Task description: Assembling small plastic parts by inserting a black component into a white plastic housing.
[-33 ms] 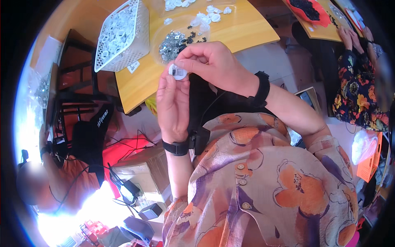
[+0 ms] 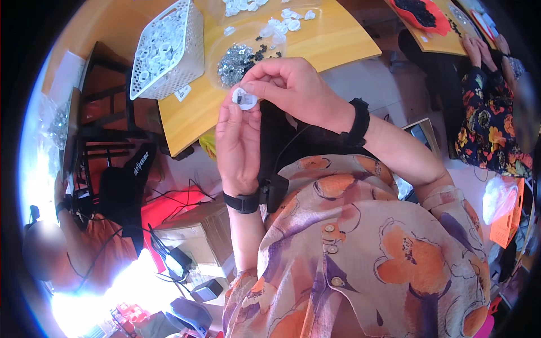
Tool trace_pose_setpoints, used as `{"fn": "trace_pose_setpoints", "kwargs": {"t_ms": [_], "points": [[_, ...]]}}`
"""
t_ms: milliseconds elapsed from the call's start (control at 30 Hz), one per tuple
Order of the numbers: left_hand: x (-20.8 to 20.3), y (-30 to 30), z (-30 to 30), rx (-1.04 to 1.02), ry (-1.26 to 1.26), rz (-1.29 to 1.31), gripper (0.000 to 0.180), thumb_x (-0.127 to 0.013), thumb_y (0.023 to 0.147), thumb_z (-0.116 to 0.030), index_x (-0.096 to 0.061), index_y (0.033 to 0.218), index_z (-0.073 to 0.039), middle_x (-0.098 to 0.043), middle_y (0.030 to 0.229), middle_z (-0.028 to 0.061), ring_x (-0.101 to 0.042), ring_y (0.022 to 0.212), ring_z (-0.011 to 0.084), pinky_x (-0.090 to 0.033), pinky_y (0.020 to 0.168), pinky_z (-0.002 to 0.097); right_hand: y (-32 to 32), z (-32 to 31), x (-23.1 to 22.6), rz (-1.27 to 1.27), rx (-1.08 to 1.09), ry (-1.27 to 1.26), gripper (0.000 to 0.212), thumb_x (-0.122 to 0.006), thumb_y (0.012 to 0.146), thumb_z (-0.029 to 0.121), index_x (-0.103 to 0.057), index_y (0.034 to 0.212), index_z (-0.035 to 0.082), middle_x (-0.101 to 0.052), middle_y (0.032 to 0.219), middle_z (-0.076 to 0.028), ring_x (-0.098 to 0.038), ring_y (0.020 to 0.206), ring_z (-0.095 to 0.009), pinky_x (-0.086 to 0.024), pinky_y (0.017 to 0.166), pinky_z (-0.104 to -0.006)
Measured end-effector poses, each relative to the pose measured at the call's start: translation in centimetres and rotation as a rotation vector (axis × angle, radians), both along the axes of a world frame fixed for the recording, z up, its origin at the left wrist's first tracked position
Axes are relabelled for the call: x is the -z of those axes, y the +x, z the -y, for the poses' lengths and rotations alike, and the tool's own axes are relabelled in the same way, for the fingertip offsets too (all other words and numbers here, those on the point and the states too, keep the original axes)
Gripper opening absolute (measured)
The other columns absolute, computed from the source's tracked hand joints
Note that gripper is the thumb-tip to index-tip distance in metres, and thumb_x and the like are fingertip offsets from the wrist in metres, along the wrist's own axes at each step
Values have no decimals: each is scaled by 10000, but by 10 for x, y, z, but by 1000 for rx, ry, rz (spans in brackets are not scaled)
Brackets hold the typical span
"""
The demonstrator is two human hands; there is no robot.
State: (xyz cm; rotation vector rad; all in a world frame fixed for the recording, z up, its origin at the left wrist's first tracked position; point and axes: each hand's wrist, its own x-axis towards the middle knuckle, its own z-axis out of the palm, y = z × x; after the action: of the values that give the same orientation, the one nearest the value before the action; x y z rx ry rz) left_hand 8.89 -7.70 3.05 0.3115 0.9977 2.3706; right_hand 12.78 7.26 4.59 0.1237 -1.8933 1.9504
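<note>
Left hand point(image 2: 239, 146), right hand point(image 2: 301, 87): gripping white disc point(image 2: 246, 100); right partly blocks dish point(image 2: 245, 34) of silver bits point(image 2: 234, 63), black bits point(image 2: 260, 52). Beside: basket point(image 2: 185, 66).

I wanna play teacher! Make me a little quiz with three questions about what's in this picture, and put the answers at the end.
1. Pick one: what stands on the yellow wooden table, left of the shiny silver bits?
A) a green bottle
B) a white basket full of white pieces
C) a blue cup

2. True or false: only the left hand touches the small round white piece.

3. Fill in the blank: the silver bits lie beside some tiny bits coloured ____.

Key: 1. B. 2. False; fingers of the right hand are on it too. 3. Black.
</note>
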Motion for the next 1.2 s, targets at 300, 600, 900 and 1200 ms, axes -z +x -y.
{"fn": "trace_pose_setpoints", "kwargs": {"t_ms": [300, 600, 900, 1200], "points": [[-9, 9, 2, -13, -19, -56, 363, -477, 987, -146, -452, 1311, 17, -539, 1222, 90, -544, 1040, 143, -455, 937, 279, 6, 0, -8, 124, -135, 9, 228, -620, 909, 114, -606, 1083, -32, -651, 934, -30, -604, 829, -60, -489, 728, -196], [3, 10, 11, -100, -158, -82, 353, -520, 969, -124, -506, 1296, 7, -603, 1152, 65, -583, 902, 94, -487, 788, 231, -1, 4, -18, 398, -163, 24, 174, -668, 875, 139, -673, 988, 7, -669, 856, -15, -595, 739, -42, -462, 649, -179], [28, -2, 29, -210, -227, 148, 328, -534, 968, -211, -520, 1250, -45, -620, 1043, 47, -579, 830, 87, -460, 728, 214, -54, -48, -35, 626, -312, 240, 265, -668, 872, 190, -670, 1085, 32, -684, 888, -7, -550, 677, -26, -428, 583, -166], [41, -1, 29, -214, -238, 195, 244, -568, 945, -180, -568, 1155, -57, -638, 1030, 38, -584, 816, 86, -458, 729, 218, -104, -55, -34, 424, -126, 9, 201, -641, 899, 190, -666, 977, 6, -681, 851, -53, -552, 605, -55, -437, 546, -184]]}}
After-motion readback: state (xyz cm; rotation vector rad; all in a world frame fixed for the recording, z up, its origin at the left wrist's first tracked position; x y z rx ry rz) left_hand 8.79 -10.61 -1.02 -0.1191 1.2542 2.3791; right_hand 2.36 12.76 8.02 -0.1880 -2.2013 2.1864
